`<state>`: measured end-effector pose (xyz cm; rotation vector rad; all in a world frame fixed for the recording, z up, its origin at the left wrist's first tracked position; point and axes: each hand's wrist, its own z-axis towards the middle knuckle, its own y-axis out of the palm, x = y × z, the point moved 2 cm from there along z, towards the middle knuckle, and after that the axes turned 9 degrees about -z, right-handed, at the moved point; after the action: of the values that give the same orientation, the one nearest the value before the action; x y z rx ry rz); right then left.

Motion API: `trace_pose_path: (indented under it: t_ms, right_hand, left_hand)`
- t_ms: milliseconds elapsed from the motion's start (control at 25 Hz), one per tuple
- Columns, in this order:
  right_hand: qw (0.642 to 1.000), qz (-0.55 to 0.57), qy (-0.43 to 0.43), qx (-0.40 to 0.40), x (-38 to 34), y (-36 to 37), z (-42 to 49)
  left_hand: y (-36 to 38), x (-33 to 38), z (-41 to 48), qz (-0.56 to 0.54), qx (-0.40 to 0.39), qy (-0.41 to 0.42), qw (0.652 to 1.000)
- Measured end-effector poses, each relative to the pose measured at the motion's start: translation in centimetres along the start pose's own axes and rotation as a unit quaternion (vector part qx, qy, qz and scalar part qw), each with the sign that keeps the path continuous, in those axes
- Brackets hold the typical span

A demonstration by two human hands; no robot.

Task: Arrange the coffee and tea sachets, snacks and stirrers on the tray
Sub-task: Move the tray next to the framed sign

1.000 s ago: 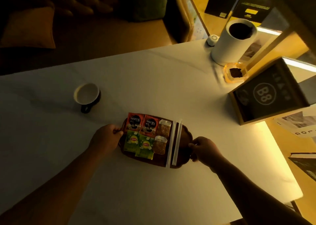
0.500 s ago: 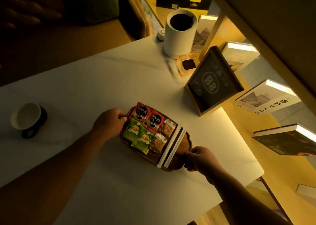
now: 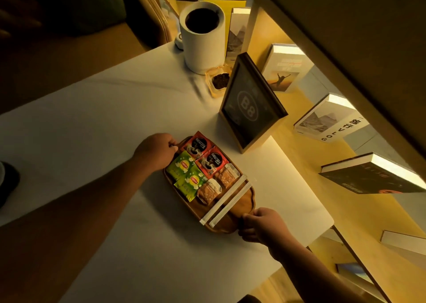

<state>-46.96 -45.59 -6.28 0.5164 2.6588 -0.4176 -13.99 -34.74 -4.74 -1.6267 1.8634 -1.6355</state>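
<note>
A dark wooden tray (image 3: 243, 202) lies on the white table, turned at a slant. On it sit two red coffee sachets (image 3: 204, 154), two green tea sachets (image 3: 186, 176), two clear snack packs (image 3: 217, 184) and two white wrapped stirrers (image 3: 227, 201) laid side by side. My left hand (image 3: 156, 150) grips the tray's far left end. At the tray's near right end, my right hand (image 3: 260, 224) pinches the rim.
A framed B8 sign (image 3: 249, 109) stands just beyond the tray. Behind it are a small amber dish (image 3: 219, 80) of dark bits and a tall white cylinder (image 3: 202, 37). Books (image 3: 327, 118) lie on the lit shelf at right. The table's corner is close to my right hand.
The tray, held at both ends, has moved right toward the B8 sign and turned more slanted. The view swung right, so the cup has left the frame.
</note>
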Motion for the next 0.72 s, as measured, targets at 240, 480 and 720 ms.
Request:
trace_pose_path:
  t_ms: [240, 480, 720]
  right_hand:
    - [0.999, 0.035, 0.012, -0.005, 1.0, -0.6, 0.1]
    - [0.998, 0.066, 0.015, 0.009, 0.3, -0.5, 0.2]
    - [0.996, 0.083, 0.008, 0.014, -2.2, 0.2, 1.1]
  left_hand:
    - [1.4, 1.8, 1.1, 0.009, -0.002, 0.014, 1.000]
    - [1.4, 3.0, 2.7, 0.016, 0.009, 0.027, 0.999]
    - [0.1, 2.9, 4.7, 0.010, 0.033, 0.023, 0.999]
